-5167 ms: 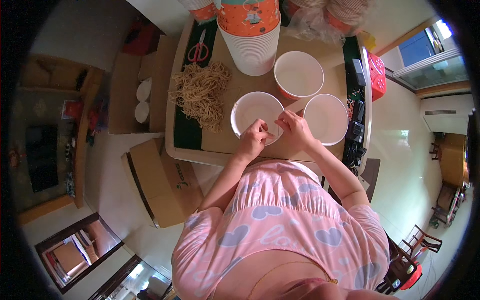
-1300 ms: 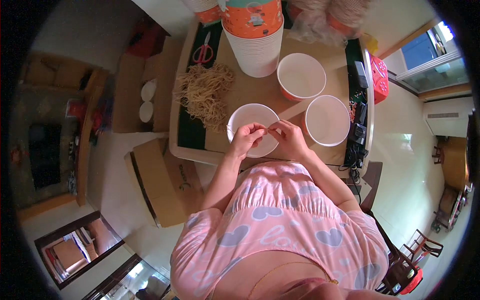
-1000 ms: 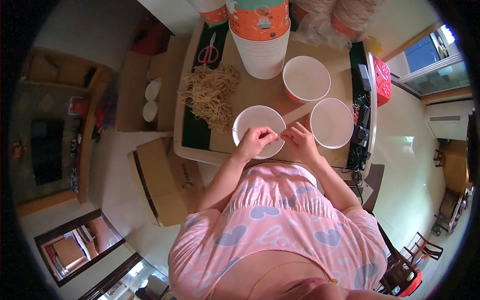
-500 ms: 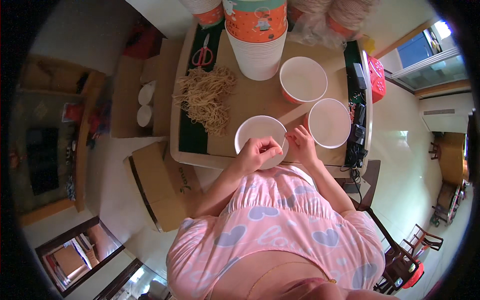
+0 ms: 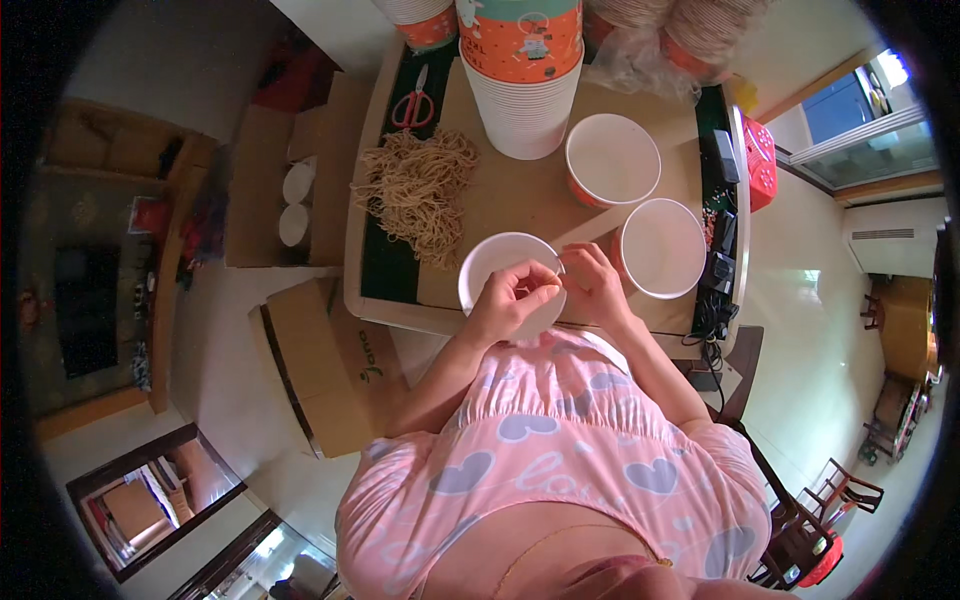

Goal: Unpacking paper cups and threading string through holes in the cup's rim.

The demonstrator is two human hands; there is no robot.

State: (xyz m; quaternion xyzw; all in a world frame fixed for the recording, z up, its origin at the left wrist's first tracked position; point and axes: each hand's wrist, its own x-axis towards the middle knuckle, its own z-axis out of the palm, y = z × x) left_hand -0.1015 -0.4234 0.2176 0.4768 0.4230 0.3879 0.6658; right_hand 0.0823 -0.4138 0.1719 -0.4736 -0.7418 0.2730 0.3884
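Note:
A white-lined paper bucket (image 5: 482, 262) stands at the table's near edge, close against my body. My left hand (image 5: 515, 302) reaches over its opening, thumb and fingers pinched together. At the right side of the rim, my right hand (image 5: 594, 286) is closed too, its fingertips almost meeting those of the left. Whatever the fingertips hold is too small and covered to make out. Right of them is a second paper bucket (image 5: 662, 248) with its mouth up, and a third bucket (image 5: 613, 158) stands behind it. A loose heap of tan cords (image 5: 420, 190) lies to the left.
Pink-handled scissors (image 5: 413, 106) lie beyond the cords. A tall stack of nested buckets (image 5: 525, 100) rises at the far middle. Bundled cords (image 5: 712, 30) sit at the far right. Black adapters and cables (image 5: 718, 270) line the right edge. Cardboard boxes (image 5: 320, 370) stand left of the table.
Both hands and the near bucket have shifted slightly left. My right hand has turned a little, its fingers still at the rim. The view has moved slightly.

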